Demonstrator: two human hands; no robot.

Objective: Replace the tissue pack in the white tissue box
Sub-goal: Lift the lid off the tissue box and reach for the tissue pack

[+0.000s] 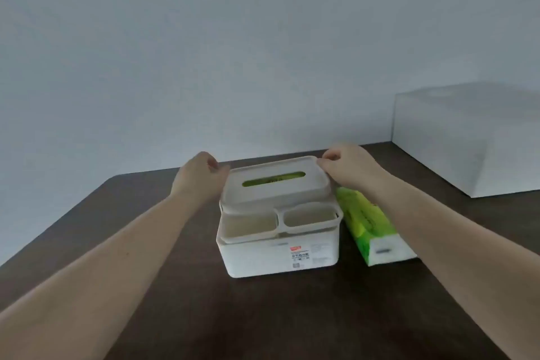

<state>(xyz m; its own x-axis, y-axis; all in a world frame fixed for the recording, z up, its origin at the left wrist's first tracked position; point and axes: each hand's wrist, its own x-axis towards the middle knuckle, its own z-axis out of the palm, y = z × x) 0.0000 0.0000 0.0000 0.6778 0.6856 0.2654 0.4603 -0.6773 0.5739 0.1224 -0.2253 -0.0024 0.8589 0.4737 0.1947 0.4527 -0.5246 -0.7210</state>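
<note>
The white tissue box [280, 257] stands on the dark table, with two small open compartments along its near side. Its white lid [274, 188] has a long slot, and green packaging of a tissue pack [273, 179] shows through the slot. The lid sits slightly raised and tilted over the box's far part. My left hand [201, 175] grips the lid's left end. My right hand [347, 168] pinches its far right corner. A second green and white tissue pack [369, 228] lies on the table just right of the box, partly under my right forearm.
A large white box [473, 137] stands at the back right of the dark brown table [175, 316]. A plain pale wall rises behind the table's far edge.
</note>
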